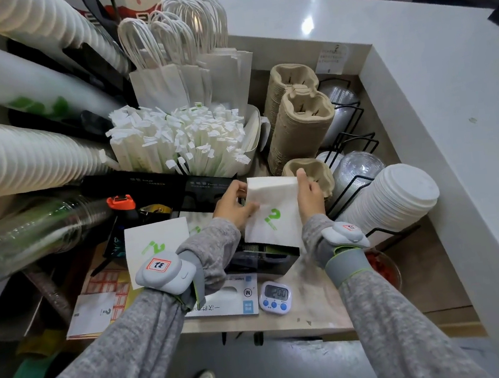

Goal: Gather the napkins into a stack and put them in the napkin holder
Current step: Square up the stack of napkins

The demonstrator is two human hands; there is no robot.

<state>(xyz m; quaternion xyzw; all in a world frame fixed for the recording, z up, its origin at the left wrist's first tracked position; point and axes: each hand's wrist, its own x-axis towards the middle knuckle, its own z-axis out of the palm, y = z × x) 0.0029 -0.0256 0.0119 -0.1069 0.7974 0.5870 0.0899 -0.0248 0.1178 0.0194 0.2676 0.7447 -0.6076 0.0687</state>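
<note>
Right now both hands hold a bunch of napkins up off the worktop. The left hand pinches the left edge, with its fingers curled over the top corner. The right hand grips the right edge, thumb up. So both hands are closed on the bunch. It hangs tilted, with the green mark facing up.

I think this is the gathering step, with the edges being squared up between the two hands. It does not look finished. One loose napkin lies flat on the worktop just left of the left wrist, and another seems to peek out behind the left hand.

The black napkin holder sits right under the held bunch, close to the person. I cannot see well into its opening.

Next, the loose napkins need picking up and adding to the bunch. That probably means one hand must let go and reach left. Then the neat stack goes down into the holder.

Room is tight. The brown cup carriers stand just behind the right hand, and the white lids in the wire rack sit near the right. The box of straws is behind. The small timer sits near the front edge. The easiest free space is straight up and toward the person.
</note>
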